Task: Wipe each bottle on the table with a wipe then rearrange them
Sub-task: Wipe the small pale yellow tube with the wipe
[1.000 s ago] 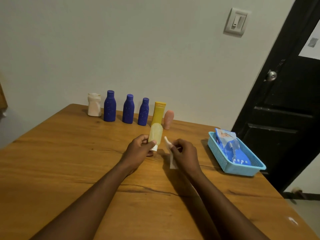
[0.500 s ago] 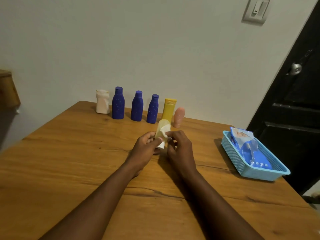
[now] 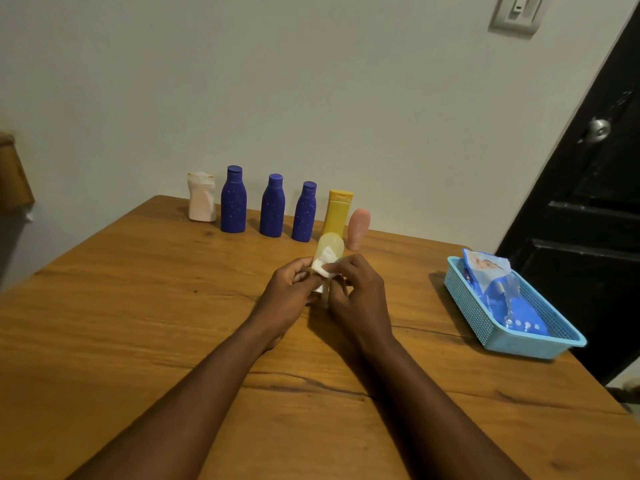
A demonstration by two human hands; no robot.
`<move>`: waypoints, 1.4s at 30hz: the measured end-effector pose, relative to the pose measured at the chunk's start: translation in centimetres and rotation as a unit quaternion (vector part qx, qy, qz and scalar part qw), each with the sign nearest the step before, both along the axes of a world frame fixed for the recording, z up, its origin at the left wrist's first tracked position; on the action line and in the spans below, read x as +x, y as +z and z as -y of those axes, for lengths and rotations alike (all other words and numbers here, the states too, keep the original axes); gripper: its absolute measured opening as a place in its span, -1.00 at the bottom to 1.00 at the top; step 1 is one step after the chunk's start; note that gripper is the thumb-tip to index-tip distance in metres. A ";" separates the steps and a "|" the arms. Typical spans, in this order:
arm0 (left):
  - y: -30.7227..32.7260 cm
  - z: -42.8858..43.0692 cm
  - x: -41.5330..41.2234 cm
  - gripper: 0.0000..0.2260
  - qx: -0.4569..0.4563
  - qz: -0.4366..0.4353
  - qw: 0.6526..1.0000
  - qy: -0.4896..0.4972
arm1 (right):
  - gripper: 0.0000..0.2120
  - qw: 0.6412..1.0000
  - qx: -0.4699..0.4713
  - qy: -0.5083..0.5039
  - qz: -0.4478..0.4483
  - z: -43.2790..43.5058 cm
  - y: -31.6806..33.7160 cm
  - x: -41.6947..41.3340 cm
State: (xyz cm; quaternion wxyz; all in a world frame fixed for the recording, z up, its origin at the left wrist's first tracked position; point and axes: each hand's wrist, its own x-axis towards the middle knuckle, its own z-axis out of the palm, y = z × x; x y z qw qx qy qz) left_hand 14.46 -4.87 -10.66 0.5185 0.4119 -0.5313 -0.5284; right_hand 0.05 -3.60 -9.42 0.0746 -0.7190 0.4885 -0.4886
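Observation:
My left hand (image 3: 287, 296) grips a pale yellow bottle (image 3: 331, 244) just above the middle of the table, its rounded end pointing up. My right hand (image 3: 356, 296) pinches a white wipe (image 3: 322, 265) and presses it against the bottle's side. Along the far edge stand a white bottle (image 3: 201, 197), three dark blue bottles (image 3: 233, 199) (image 3: 272, 206) (image 3: 304, 212), a yellow bottle (image 3: 337, 213) and a small pink bottle (image 3: 358, 229).
A light blue basket (image 3: 502, 336) with a blue pack of wipes (image 3: 498, 289) sits at the table's right edge. The wooden table (image 3: 138, 306) meets a white wall. A black door (image 3: 595, 202) stands at the right.
My right hand has brought the wipe from beside the bottle onto its side. The camera view has shifted left and down.

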 end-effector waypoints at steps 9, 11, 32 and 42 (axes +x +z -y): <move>0.3 -0.4 -0.3 -0.69 -0.014 0.022 0.999 -0.038 | -0.63 0.998 -0.010 -0.047 0.035 0.5 0.0 -1.1; 0.3 -0.5 -0.4 -0.70 -0.016 0.018 0.999 -0.044 | -0.64 0.999 -0.013 -0.042 0.014 0.5 0.1 -1.1; 0.4 -0.9 0.0 -0.69 -0.039 0.007 0.997 -0.070 | -0.59 0.998 -0.021 -0.008 -0.067 -0.2 0.2 -1.1; 0.2 -0.9 0.0 -0.66 -0.032 0.019 0.995 -0.091 | -0.65 0.999 -0.018 -0.041 -0.009 0.3 0.4 -2.1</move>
